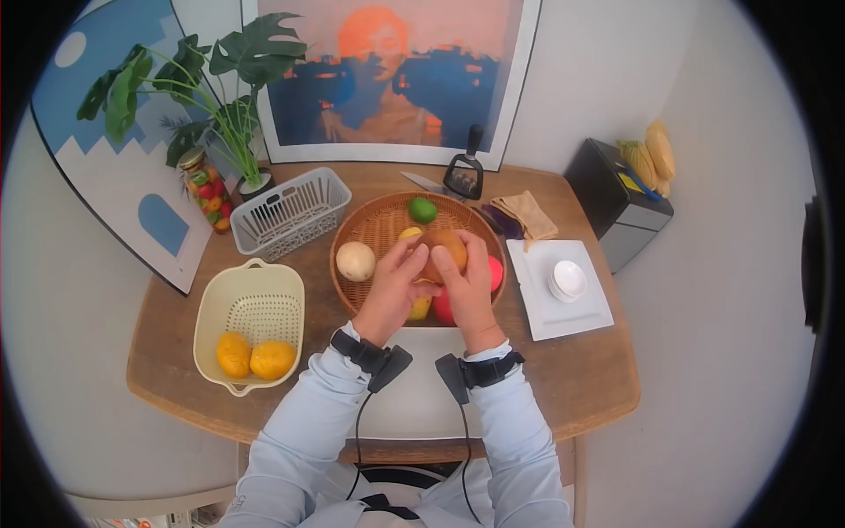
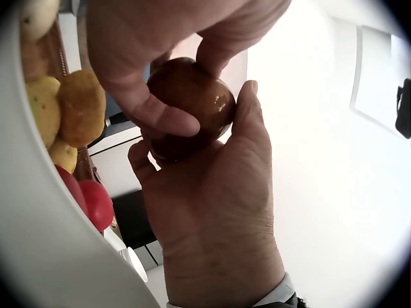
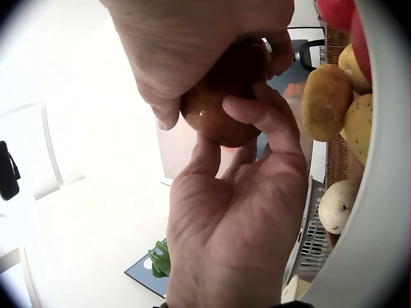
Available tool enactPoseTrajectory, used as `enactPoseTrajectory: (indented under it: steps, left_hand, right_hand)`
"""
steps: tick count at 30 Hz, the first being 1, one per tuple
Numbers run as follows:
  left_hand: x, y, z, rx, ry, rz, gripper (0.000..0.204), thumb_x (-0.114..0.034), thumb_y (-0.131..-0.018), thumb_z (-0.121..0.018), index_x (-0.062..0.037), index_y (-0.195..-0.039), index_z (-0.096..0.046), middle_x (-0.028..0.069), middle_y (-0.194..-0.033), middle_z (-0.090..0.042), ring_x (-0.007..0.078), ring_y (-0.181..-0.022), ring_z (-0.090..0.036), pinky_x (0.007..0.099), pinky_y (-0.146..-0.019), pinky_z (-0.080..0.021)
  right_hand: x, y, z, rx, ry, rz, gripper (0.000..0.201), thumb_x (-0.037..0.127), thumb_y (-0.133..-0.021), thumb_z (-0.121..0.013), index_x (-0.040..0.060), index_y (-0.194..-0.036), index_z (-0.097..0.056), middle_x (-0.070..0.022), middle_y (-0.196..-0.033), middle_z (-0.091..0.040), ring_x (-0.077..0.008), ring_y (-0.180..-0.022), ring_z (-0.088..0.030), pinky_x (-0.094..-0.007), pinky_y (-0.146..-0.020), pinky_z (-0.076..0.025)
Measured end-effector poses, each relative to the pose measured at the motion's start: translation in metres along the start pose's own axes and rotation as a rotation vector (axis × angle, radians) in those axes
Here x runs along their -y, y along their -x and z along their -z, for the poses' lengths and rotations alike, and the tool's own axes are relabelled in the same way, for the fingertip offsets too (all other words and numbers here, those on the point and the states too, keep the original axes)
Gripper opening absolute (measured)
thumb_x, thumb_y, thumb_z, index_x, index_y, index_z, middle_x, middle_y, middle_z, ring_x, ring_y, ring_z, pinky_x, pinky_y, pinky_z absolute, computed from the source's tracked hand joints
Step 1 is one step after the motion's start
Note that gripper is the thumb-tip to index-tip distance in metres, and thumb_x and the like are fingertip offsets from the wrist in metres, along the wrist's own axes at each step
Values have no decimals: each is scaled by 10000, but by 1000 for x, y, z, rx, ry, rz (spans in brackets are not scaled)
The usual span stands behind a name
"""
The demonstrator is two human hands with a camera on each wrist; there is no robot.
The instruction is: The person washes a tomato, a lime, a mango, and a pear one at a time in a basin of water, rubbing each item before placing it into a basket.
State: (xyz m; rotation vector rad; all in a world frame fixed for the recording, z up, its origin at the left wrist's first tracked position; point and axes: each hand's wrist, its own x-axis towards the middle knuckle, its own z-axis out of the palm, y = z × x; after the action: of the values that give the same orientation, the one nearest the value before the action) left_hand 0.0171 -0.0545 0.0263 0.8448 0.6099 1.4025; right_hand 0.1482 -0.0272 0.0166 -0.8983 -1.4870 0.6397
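Observation:
Both hands hold a glossy, dark brown round fruit point(image 1: 443, 240) above the wicker basket. My left hand point(image 1: 393, 286) grips it from the left and my right hand point(image 1: 468, 289) from the right, thumbs toward me. In the left wrist view, fingers of both hands curl round the brown fruit point(image 2: 192, 86) and cover much of it. Below lies the round wicker basket point(image 1: 378, 216) with a green fruit point(image 1: 422, 209), a cream round fruit point(image 1: 356, 261), yellow fruits point(image 3: 326, 102) and red fruits point(image 2: 97, 204), partly behind the hands.
On the left, a cream colander point(image 1: 295, 295) contains two yellow mangoes point(image 1: 273, 359); a grey basket point(image 1: 290, 211) stands behind it. At right, small white bowls point(image 1: 568, 280) sit on a white plate point(image 1: 537, 312). A white tray point(image 1: 414, 387) lies under the forearms. A knife point(image 1: 422, 182) lies behind the wicker basket.

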Motion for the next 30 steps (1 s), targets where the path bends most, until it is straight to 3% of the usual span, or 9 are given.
enactPoseTrajectory:
  steps: [1,7,12,16,19,22,25,28,30]
  left_hand:
    - [0,0,1,-4,-29,3,320,-294,-1040,-493,-74,-1270,-523,44,-1146,-610,146,-987,-629,295,-740,-552]
    - [2,-3,10,-52,-198,102,367,-404,-1025,-502,-79,-1188,-553,52,-1060,-623,131,-817,-634,251,-623,-517]
    - [3,3,-2,0,-297,-3,451,-476,-1027,-449,-82,-1232,-523,49,-1012,-630,138,-772,-637,225,-554,-492]
    - [-5,8,-10,45,-361,45,476,-497,-1030,-418,-86,-1254,-510,45,-1004,-635,137,-781,-640,221,-554,-486]
    - [-4,2,-1,50,-215,90,479,-510,-1026,-417,-101,-1253,-521,41,-1020,-640,123,-804,-640,221,-557,-483]
    - [-5,-2,4,-4,-115,114,484,-527,-1021,-413,-117,-1243,-541,36,-1038,-648,109,-835,-640,222,-579,-486]
    - [-3,-3,8,-53,-153,109,486,-524,-1022,-414,-114,-1240,-557,36,-1058,-650,106,-881,-642,225,-620,-501]
    - [5,-4,6,-65,-248,26,466,-474,-1032,-431,-81,-1249,-558,49,-1085,-643,121,-933,-642,240,-674,-532]
    - [5,-1,2,-44,-300,-28,443,-427,-1040,-448,-56,-1257,-556,58,-1102,-636,133,-963,-641,253,-708,-554]
  right_hand:
    - [5,1,-1,-16,121,118,458,374,-933,-654,-17,-1154,-568,-160,-1080,-619,-241,-970,-610,-331,-834,-490]
    - [7,3,1,67,6,-163,456,427,-948,-611,-18,-1047,-623,-156,-870,-679,-277,-779,-655,-363,-700,-502]
    - [-1,2,1,50,-124,-264,428,393,-991,-551,-24,-966,-644,-124,-804,-669,-215,-744,-638,-340,-669,-492]
    - [13,0,6,17,-137,-320,380,331,-1006,-543,-31,-973,-653,-107,-819,-649,-179,-760,-615,-320,-685,-487]
    - [4,-1,2,39,-94,-186,371,333,-967,-622,-33,-1015,-652,-118,-885,-645,-189,-807,-620,-317,-722,-495]
    - [23,3,-4,-1,211,230,406,344,-915,-698,-36,-1049,-644,-138,-947,-644,-224,-840,-632,-325,-751,-503]
    - [12,5,-8,10,207,203,488,388,-870,-741,-36,-1088,-636,-158,-971,-659,-269,-865,-649,-345,-782,-510]
    - [-6,5,-5,77,-159,-241,529,411,-861,-741,-44,-1108,-632,-184,-1015,-666,-291,-904,-656,-361,-804,-513]
    - [-12,4,-2,85,-110,-283,559,430,-857,-739,-52,-1118,-630,-196,-1035,-668,-296,-929,-659,-362,-819,-515]
